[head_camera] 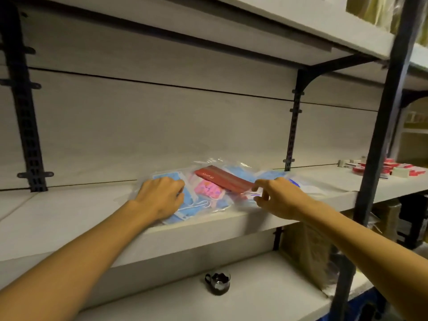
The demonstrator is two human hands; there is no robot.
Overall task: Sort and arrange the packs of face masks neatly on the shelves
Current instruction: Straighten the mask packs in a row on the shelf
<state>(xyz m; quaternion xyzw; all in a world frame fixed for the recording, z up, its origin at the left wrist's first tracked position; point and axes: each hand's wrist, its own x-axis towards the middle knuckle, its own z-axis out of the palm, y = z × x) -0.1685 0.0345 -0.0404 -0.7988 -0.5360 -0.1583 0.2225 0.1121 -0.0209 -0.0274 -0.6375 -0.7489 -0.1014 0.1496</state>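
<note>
Mug (217, 282) on lower shelf (266, 295); boxes (393, 169) right.

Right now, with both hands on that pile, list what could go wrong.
1. The blue mask pack lies at the shelf front edge; the left hand could nudge it off.
2. The right hand pinches only the red pack wrapper corner; slick plastic may slip.
3. Anything falling could hit the glass cup below.

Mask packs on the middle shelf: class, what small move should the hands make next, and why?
Probably lift the red pack clear. The right hand already pinches its near end, it lies askew across the blue packs, and the left hand rests on those, steadying them.
</note>
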